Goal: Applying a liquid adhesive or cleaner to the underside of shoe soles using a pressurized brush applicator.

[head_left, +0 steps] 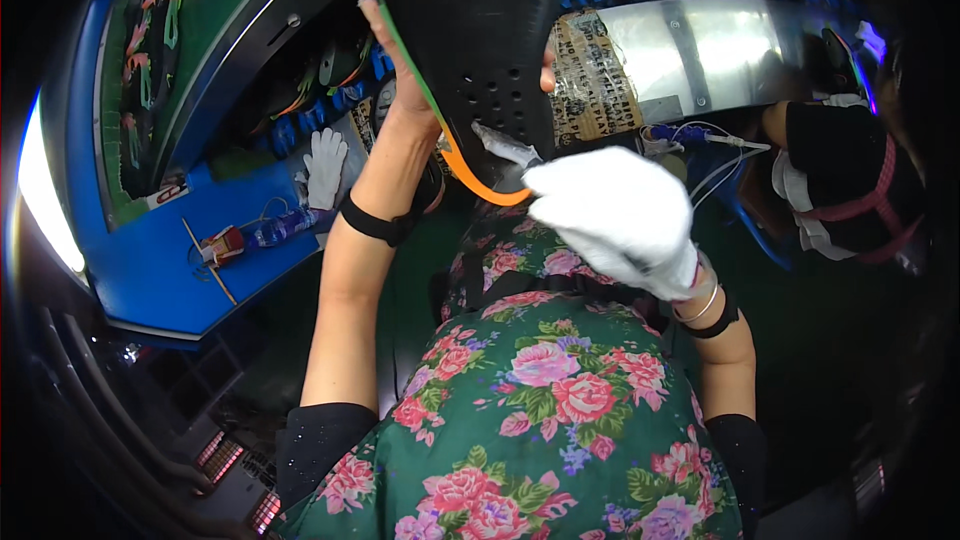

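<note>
My bare left hand [400, 65] holds up a large black perforated rubber piece [475, 35] with a green and orange rim, gripping its left edge. My right hand [615, 215], in a white glove, grips a small metal tool [505, 148] whose tip touches the piece near its orange lower edge [480, 185]. A thumb shows at the piece's right edge. Black bands circle both my forearms. The piece hides most of the bench behind it.
A blue bench [150, 260] at left carries a spare white glove [323, 165], a stick and small items. A shiny metal panel [700, 50] and taped cardboard [590, 75] lie ahead. A person in black [850, 180] sits at right, near thin white cables [710, 140].
</note>
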Demonstrator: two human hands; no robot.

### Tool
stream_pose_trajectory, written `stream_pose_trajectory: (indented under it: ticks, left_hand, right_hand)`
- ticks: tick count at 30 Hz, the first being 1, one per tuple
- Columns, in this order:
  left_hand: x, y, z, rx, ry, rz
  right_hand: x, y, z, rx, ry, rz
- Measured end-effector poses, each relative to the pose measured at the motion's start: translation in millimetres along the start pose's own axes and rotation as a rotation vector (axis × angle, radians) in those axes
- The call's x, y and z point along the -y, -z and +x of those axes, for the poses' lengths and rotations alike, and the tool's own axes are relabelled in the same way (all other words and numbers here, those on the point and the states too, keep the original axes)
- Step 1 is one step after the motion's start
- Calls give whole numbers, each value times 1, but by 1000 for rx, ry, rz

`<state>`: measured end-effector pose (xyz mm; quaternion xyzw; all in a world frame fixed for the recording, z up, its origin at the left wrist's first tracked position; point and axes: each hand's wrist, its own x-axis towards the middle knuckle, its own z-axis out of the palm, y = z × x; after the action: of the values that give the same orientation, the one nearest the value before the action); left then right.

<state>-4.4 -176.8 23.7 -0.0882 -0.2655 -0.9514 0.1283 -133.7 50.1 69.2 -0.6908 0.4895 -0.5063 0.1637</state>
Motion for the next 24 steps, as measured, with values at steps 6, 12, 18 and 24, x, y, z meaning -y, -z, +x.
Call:
stream_pose_trajectory:
  ticks: [6, 12, 18, 24]
  left_hand:
    - [9, 1, -9, -94, 136, 9]
    - [10, 2, -12, -102, 198, 48]
    - [11, -13, -3, -412, 402, 502]
    - [34, -19, 30, -721, 455, 434]
  right_hand:
    - [1, -1, -2, 166, 8, 317]
    - [8, -10, -5, 187, 42, 124]
    - [-1, 4, 1, 226, 60, 134]
    - [3, 28, -7, 177, 33, 153]
